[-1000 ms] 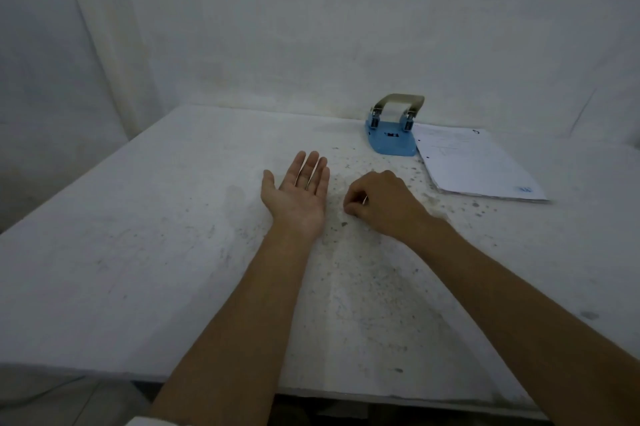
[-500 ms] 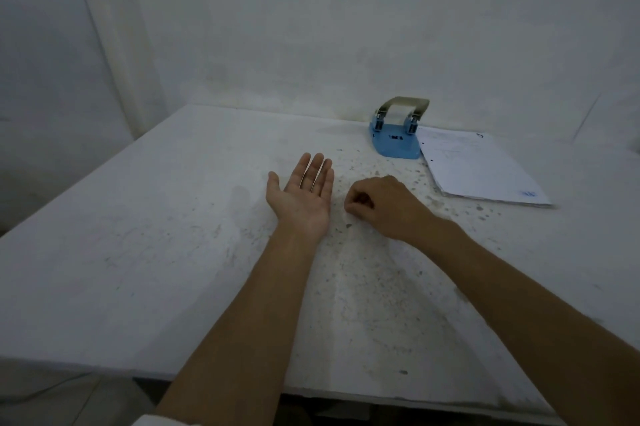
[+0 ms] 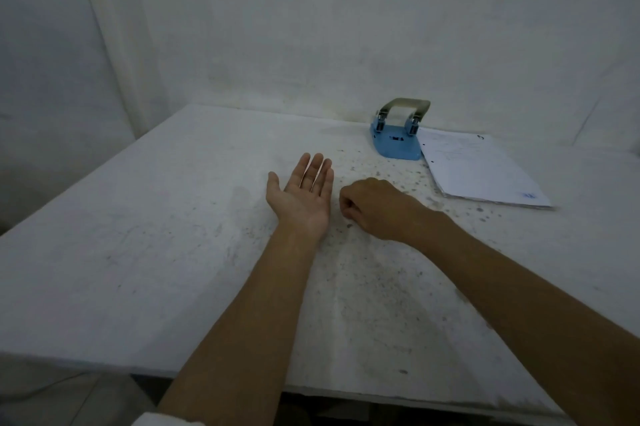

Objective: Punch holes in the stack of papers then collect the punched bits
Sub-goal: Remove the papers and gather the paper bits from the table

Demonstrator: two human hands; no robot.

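My left hand point(image 3: 303, 195) lies palm up on the table, fingers together and flat, with nothing clearly visible in the palm. Just to its right my right hand point(image 3: 375, 207) is curled, fingertips pinched together near the table surface; what they pinch is too small to see. Small dark punched bits point(image 3: 414, 183) are scattered on the table between my hands and the blue hole punch point(image 3: 398, 145), which stands at the back with its metal lever up. The stack of white papers point(image 3: 485, 172) lies flat to the right of the punch, holes along its left edge.
The white table point(image 3: 173, 235) is stained and speckled, its front edge near the bottom of the view. White cloth walls close off the back and left side. More specks lie near the paper's front edge point(image 3: 481, 210).
My right hand has shifted slightly left toward my left palm while staying curled. The left hand has kept still, palm up. The view has drifted a little.
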